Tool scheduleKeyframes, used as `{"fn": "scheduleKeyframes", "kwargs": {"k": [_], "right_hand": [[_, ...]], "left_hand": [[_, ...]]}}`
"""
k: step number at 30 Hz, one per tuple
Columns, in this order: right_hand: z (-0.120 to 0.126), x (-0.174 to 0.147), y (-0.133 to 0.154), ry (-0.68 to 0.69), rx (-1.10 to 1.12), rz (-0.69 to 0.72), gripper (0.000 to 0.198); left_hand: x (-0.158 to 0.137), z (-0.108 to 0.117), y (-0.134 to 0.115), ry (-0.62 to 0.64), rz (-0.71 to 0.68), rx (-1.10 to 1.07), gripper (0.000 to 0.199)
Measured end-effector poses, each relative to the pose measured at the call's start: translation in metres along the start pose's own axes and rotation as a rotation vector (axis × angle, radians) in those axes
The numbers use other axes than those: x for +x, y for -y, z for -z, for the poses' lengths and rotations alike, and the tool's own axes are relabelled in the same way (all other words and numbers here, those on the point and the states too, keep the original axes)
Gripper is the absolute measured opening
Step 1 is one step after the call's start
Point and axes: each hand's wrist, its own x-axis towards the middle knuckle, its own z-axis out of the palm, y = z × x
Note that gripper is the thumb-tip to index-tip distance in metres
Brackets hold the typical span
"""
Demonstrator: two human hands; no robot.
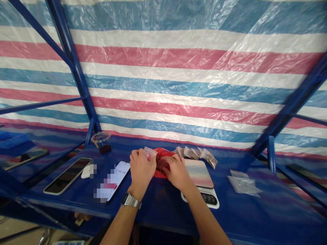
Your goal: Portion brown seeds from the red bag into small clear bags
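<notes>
My left hand (143, 166) is closed around a small clear zip bag (150, 152), whose top edge sticks out above the fingers. Beside it lies a red plastic bag (161, 174), spread open, with dark brown bits (161, 164) inside. The fingers of my right hand (178, 172) reach down into these bits and curl there; whether they pinch any is hidden. Just right of that hand sits a white kitchen scale (200, 174) with a shiny flat plate. Several filled zip bags (195, 153) lie in a row behind the scale.
Flat clear zip bags (244, 183) lie at right on the blue table (158, 211). To the left are a lit phone (114, 180), a dark phone (67, 177), a white earbud case (86, 172) and a plastic cup (101, 142) with dark liquid. Blue posts (79, 78) flank the table.
</notes>
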Motion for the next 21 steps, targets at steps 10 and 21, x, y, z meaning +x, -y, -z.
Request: {"fn": "scheduleKeyframes", "kwargs": {"k": [10, 21], "right_hand": [[0.009, 0.0, -0.002, 0.051, -0.129, -0.064, 0.046], [-0.006, 0.006, -0.004, 0.005, 0.052, -0.189, 0.034]], "left_hand": [[0.01, -0.029, 0.014, 0.44, 0.09, -0.259, 0.013], [0.013, -0.034, 0.009, 0.402, 0.16, -0.664, 0.011]]}}
